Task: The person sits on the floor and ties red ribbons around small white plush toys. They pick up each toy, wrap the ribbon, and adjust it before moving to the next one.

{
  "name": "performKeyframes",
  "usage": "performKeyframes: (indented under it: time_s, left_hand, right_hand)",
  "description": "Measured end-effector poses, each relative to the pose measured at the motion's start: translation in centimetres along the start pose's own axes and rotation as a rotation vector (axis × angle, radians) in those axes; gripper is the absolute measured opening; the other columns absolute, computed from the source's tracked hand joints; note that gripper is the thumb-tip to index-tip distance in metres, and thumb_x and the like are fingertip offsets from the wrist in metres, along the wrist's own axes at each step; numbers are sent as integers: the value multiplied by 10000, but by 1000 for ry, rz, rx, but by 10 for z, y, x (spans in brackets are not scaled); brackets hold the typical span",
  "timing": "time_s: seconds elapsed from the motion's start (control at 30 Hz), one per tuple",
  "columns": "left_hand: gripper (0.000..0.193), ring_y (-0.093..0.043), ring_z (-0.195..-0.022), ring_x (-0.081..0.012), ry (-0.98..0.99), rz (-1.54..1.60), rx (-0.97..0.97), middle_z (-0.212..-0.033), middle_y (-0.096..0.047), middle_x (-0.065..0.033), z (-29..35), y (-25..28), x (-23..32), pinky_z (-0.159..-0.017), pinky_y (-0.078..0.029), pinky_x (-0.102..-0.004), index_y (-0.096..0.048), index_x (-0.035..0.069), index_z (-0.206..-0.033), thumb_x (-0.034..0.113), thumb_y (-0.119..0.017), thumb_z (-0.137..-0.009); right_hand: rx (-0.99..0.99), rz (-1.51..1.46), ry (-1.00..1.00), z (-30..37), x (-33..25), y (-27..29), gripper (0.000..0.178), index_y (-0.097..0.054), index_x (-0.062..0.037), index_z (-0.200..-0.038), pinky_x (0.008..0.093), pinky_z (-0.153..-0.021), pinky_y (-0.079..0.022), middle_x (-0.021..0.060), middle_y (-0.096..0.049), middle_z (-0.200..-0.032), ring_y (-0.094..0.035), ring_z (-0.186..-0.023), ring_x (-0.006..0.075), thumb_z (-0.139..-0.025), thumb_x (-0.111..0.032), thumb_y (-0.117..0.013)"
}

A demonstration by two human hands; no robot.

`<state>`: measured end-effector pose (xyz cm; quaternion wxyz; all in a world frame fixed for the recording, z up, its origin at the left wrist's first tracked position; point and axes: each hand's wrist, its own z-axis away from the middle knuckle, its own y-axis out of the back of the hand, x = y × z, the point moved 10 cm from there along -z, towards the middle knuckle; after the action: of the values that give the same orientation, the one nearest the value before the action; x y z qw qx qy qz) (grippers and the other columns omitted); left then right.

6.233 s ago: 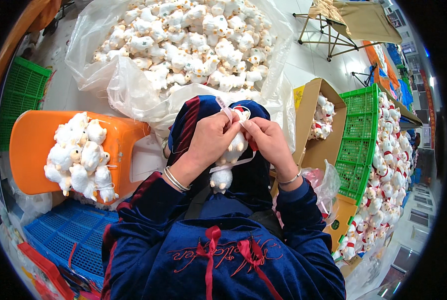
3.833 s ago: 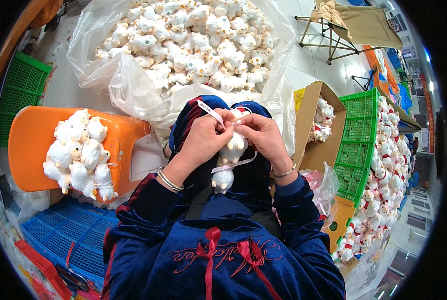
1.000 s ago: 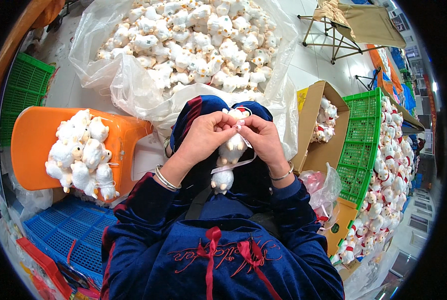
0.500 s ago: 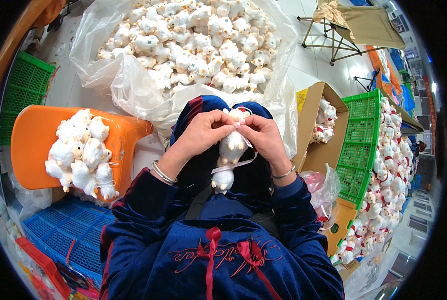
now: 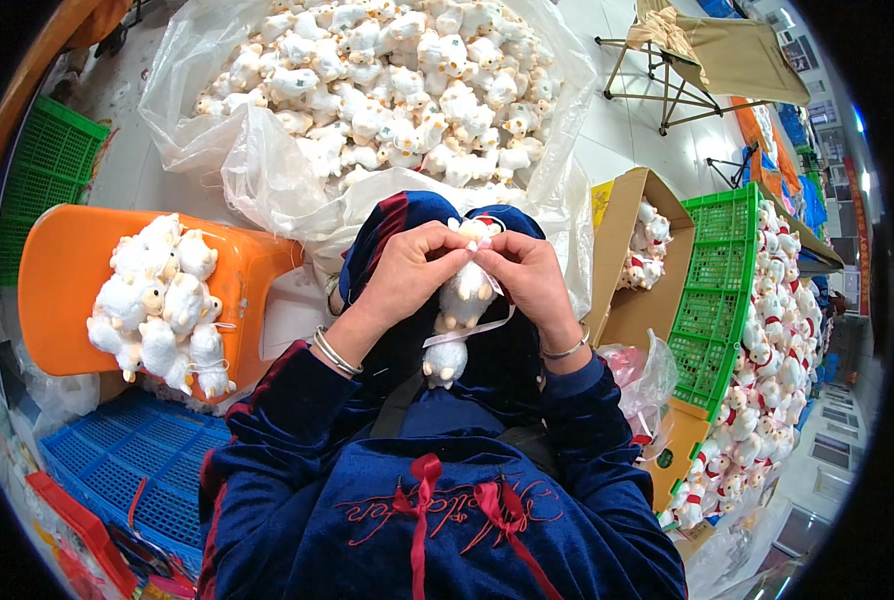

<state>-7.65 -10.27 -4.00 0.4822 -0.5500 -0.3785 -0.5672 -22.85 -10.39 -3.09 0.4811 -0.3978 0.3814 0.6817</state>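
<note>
Over my lap, a small white plush sheep [image 5: 464, 298] lies with its head away from me. At its neck my left hand [image 5: 414, 262] and my right hand [image 5: 529, 272] meet, thumbs and forefingers pinched on a pale pink ribbon [image 5: 470, 333]. The ribbon's loose length curves down on the right and crosses the plush lower down. Below it a rounded white plush part [image 5: 445, 362] shows; whether it belongs to a second toy I cannot tell. The fingertips hide the part of the ribbon between them.
Ahead lies a large clear plastic bag [image 5: 267, 160] heaped with white plush toys. An orange stool [image 5: 57, 290] with several toys stands left, above a blue crate [image 5: 147, 455]. Right are a cardboard box [image 5: 657, 250], a green crate [image 5: 712, 290] and toys with red neckbands [image 5: 767, 380].
My fingers have shifted very slightly at the plush sheep's neck, still pinching the ribbon. The surroundings have moved slightly in the picture.
</note>
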Motion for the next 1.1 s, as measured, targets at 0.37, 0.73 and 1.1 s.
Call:
performKeyframes:
  time_s: [0.37, 0.73, 1.1]
  left_hand:
    - [216, -645, -795, -119, -22, -223, -371, -874, -727, -72, -20, -13, 12, -761, -517, -276, -751, -19, -988, 187, -706, -943]
    - [281, -604, -683, -99, 119, -299, -420, -728, -708, -79, -28, -13, 7, -667, -501, -295, -775, -21, -986, 247, -727, -913]
    - [221, -612, -755, -66, 182, -311, -459, -823, -740, -18, -29, -12, 4, -736, -508, -257, -789, 3, -981, 213, -757, -921]
  right_hand:
    - [-22, 251, 125, -2, -21, 3, 153, -721, 14, -954, 244, -610, -491, 20, -692, -796, -596, -692, 65, -919, -131, -754]
    - [-8, 478, 437, 2, -46, -2, 115, -698, -6, -935, 305, -648, -492, 64, -602, -810, -603, -717, 168, -881, -95, -747]
    - [-50, 304, 114, -6, -21, 2, 134, -675, -12, -950, 263, -656, -501, 28, -646, -811, -589, -730, 77, -885, -84, -766]
